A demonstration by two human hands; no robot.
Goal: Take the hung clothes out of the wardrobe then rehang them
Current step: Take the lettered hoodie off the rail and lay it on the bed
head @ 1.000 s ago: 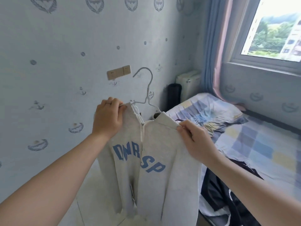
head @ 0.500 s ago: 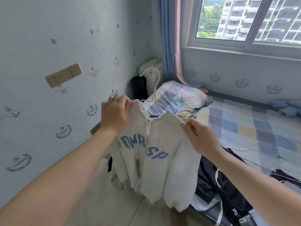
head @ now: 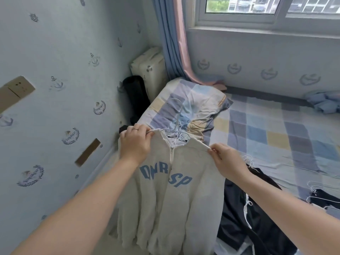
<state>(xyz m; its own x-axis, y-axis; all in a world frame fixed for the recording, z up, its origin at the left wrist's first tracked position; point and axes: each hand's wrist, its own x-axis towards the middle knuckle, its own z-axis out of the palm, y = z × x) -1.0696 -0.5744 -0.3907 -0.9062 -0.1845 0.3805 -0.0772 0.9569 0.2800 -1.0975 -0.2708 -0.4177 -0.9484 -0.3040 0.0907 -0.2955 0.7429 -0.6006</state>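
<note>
A socket plate (head: 16,89) on the wall at the far left of the frame is cut off by the edge. Centre-left, the left hand (head: 135,142) curls over one shoulder of the grey sweatshirt (head: 171,203), with its fingertips tucked out of sight behind the fabric. The sweatshirt hangs mid-frame at the edge of the bed (head: 276,129), front facing me. Its long axis runs top to bottom, collar up towards the pillow (head: 198,102) and hem lost past the lower edge. The blue lettering is broken by the fold at the zip. The wire hanger (head: 177,132) in the neck is blurred, its arms hidden inside. The right hand (head: 227,161) pinches the other shoulder. Lower right, a dark garment (head: 257,223) lies on the bed, partly behind the forearm.
</note>
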